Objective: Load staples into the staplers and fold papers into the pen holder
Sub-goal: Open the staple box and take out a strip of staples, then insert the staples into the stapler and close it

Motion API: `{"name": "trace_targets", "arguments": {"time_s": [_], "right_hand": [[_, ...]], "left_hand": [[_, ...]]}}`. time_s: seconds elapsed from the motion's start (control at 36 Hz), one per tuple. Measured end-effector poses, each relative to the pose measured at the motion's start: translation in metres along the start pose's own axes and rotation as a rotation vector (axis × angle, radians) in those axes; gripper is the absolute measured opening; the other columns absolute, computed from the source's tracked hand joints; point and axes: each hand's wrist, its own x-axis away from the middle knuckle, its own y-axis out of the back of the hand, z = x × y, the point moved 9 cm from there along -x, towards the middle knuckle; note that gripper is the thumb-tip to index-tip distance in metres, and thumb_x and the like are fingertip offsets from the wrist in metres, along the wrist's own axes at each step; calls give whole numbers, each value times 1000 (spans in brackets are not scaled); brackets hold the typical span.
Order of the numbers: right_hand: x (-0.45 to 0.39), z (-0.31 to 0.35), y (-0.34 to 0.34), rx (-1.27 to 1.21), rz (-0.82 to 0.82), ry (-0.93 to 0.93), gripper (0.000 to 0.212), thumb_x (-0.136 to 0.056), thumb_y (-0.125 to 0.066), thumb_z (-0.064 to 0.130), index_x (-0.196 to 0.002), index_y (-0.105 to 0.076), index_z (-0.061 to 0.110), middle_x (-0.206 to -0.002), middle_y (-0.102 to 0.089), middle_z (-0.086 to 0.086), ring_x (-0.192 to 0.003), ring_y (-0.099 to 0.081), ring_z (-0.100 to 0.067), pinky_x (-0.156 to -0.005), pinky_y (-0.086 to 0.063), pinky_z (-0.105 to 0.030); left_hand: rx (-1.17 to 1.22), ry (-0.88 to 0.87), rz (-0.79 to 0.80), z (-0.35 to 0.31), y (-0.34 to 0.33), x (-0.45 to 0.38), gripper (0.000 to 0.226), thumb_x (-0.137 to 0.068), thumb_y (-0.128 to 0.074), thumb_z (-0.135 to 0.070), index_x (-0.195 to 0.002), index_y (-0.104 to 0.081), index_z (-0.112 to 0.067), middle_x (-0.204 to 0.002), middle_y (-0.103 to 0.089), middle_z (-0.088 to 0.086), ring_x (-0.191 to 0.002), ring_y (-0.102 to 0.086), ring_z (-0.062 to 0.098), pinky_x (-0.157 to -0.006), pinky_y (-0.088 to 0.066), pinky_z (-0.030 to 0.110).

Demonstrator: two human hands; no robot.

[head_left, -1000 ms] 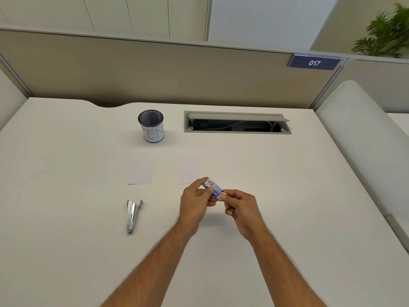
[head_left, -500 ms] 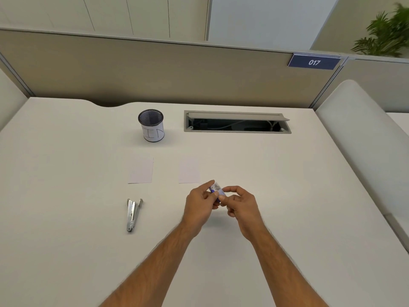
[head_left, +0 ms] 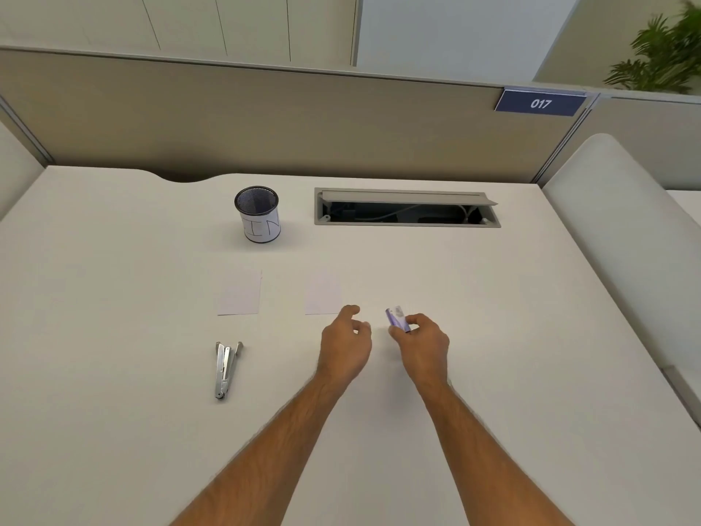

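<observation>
My right hand (head_left: 421, 341) holds a small purple-and-white staple box (head_left: 396, 318) by its near end, just above the desk. My left hand (head_left: 343, 341) hovers a little to its left, thumb up and fingers half curled; whether anything small is pinched in it is unclear. A metal stapler (head_left: 224, 368) lies hinged open on the desk at the left. Two white paper slips, one on the left (head_left: 239, 293) and one on the right (head_left: 323, 293), lie flat beyond my hands. The black mesh pen holder (head_left: 258, 214) with a white label stands upright behind them.
An open cable tray (head_left: 406, 212) is sunk into the white desk (head_left: 113, 279) at the back right. A beige partition wall runs along the far edge. A white padded divider (head_left: 622, 237) borders the desk's right side.
My hands, together on the staple box before, have come apart. The right hand now keeps the box and has shifted right; the left hand has let go of it.
</observation>
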Motion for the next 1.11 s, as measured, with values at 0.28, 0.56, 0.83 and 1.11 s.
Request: {"name": "trace_targets", "arguments": {"time_s": [0.28,0.56,0.83,1.11], "right_hand": [[-50,-19,-1,85,-75,-115,24,-95,-66,29,-97,-60,5,-86,-66,-8,-69,-60,-24,-55,-43,-29],[-84,-7,-11,172,-42,-76,31,-95,-64,33,-95,-58,3,-83,-64,-10,-72,-62,-31,-63,-49,-35],[-82,-2,-9,213,-15,-138,42,-90,-72,34,-116,-53,6,-97,-62,-8,-82,-61,-31,-67,-47,-34],[-19,10,-58,-781,202,-437,31,-103,-59,28,-93,-59,-1,-83,-65,-18,-76,-67,-28,-79,-61,-38]], "left_hand": [[3,4,-100,8,25,-17,21,-97,-49,-11,-98,-70,-14,-94,-70,-5,-73,-64,5,-50,-42,5],[51,34,-181,17,47,-18,22,-94,-53,-12,-93,-74,-16,-95,-73,-7,-86,-65,12,-73,-49,23],[129,66,-190,21,53,-20,13,-90,-62,-14,-92,-74,-19,-94,-71,-11,-77,-61,3,-65,-43,17],[177,34,-149,27,58,-11,11,-86,-69,-7,-80,-72,-16,-74,-71,0,-70,-67,16,-63,-59,27]]}}
